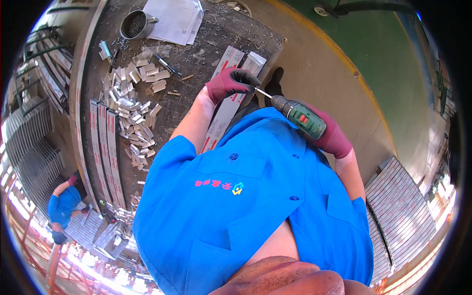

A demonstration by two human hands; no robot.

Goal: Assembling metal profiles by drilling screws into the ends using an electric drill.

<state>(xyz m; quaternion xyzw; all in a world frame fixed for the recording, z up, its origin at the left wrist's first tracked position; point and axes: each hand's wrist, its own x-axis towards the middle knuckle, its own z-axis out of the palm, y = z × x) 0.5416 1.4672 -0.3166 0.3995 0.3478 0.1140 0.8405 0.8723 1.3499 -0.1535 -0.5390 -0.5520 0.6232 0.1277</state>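
Pink lettering marks the blue short-sleeved shirt; the gloves are maroon, with black left fingers.

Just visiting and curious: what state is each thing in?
Power drill: held, bit fitted
Right hand: gloved, gripping the drill
Left hand: gloved, curled at the bit's tip
Metal mug: upright, holding small dark pieces
Papers: loosely stacked
Silvery pieces: scattered
Three long bars: lying side by side

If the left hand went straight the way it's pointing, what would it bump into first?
Probably the thin drill bit: the left hand points toward it and seems right by its tip, though depth is hard to judge.
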